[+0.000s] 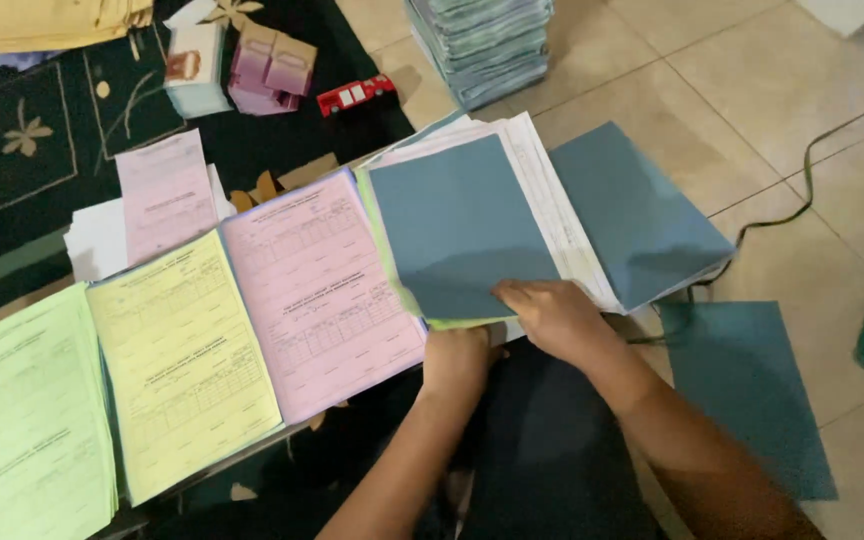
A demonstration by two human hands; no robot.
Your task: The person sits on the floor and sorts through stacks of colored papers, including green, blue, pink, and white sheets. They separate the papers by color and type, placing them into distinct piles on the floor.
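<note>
On the floor, a person's right hand (555, 318) lies flat, fingers spread, pressing the near edge of a blue cover sheet (462, 225) atop a white stack (552, 200); the left hand (457, 358), just beside it, pinches the stack's lower edge, fingers curled under; the sheet looks thin, light and bendable, best taken by an edge; pink forms (317, 290) and yellow forms (187, 355) lie left of the hands.
</note>
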